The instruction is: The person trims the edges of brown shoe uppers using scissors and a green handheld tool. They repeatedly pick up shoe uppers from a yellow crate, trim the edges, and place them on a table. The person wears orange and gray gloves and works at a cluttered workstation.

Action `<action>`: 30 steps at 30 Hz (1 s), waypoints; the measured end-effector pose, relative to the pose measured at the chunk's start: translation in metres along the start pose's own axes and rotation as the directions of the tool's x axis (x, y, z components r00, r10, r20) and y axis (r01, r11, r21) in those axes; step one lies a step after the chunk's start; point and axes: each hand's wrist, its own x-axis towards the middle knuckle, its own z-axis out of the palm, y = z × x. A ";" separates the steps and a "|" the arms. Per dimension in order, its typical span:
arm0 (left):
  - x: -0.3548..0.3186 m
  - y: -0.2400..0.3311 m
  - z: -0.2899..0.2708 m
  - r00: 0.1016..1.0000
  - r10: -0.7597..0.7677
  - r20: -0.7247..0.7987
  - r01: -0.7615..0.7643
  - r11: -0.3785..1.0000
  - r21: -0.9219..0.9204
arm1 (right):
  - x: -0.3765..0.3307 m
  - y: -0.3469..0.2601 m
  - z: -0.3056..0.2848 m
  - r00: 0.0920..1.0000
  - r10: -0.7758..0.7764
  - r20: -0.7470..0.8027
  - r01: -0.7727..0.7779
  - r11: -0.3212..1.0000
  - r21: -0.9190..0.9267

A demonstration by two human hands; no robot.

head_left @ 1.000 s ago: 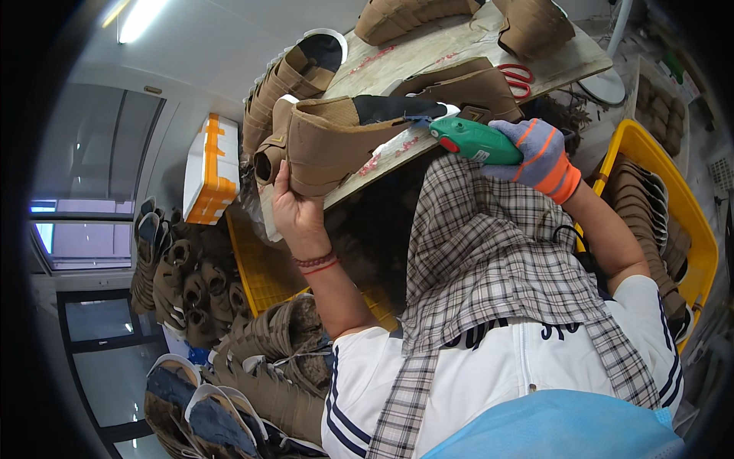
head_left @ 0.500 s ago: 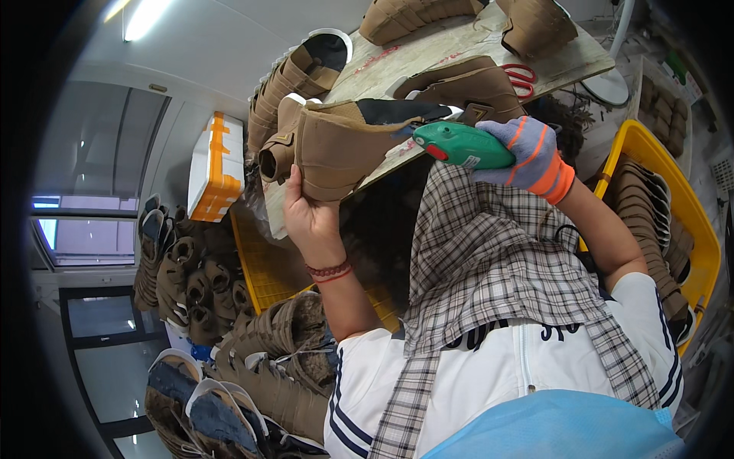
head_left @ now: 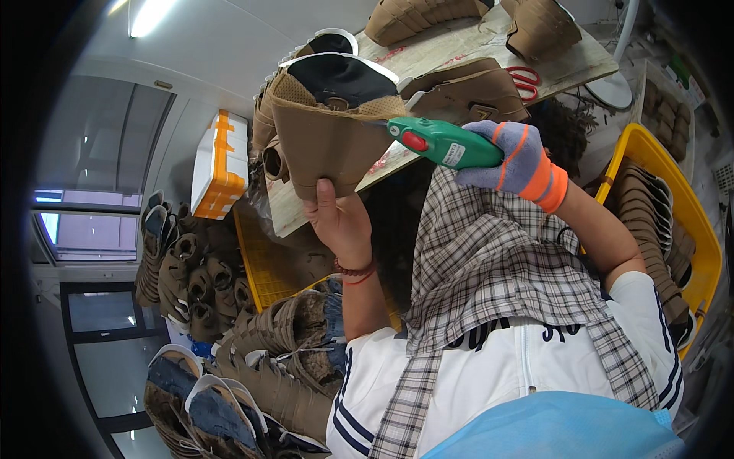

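My bare left hand point(head_left: 339, 226) grips a brown shoe upper point(head_left: 325, 141) from below, thumb on its outer face. Its dark lining and mesh-edged opening face upward. In a grey and orange glove, my right hand point(head_left: 514, 157) is closed around a green handheld power tool point(head_left: 440, 143) with a red button. The tool's thin tip points left at the upper's top edge; whether it touches cannot be made out. Another brown upper point(head_left: 466, 92) lies on the worktable point(head_left: 367, 180) behind the tool.
Red-handled scissors point(head_left: 524, 81) lie on the table near more brown uppers point(head_left: 424, 19). A yellow crate point(head_left: 707, 252) of stacked uppers stands at right. At left are piled shoe uppers point(head_left: 199, 283), a white box with orange tape point(head_left: 222, 164) and another yellow crate point(head_left: 260, 268).
My left hand has turned the upper so its opening and dark lining show, and has moved slightly right and down. The green tool has shifted a little left.
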 end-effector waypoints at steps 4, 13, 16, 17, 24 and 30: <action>-0.004 -0.018 -0.008 0.996 0.065 0.055 -0.067 0.997 0.039 | 0.004 -0.005 0.000 0.998 0.063 0.012 -0.064 0.996 0.062; -0.010 -0.031 -0.004 0.938 0.186 0.291 -0.342 0.617 0.708 | 0.010 -0.001 0.003 0.981 0.190 -0.037 -0.181 0.967 0.181; -0.010 -0.047 -0.011 0.863 0.236 0.447 -0.505 0.460 0.731 | 0.010 -0.002 0.001 0.972 0.229 -0.045 -0.216 0.956 0.199; -0.010 -0.051 -0.010 0.819 0.261 0.511 -0.574 0.384 0.723 | 0.009 -0.004 0.000 0.967 0.253 -0.037 -0.241 0.949 0.203; -0.019 -0.056 -0.007 0.703 0.101 0.704 -0.708 0.193 0.680 | 0.011 -0.007 -0.003 0.935 0.351 -0.041 -0.312 0.875 0.371; -0.021 -0.063 -0.006 0.595 0.080 0.800 -0.801 0.137 0.583 | 0.023 -0.001 -0.008 0.917 0.395 -0.055 -0.343 0.851 0.397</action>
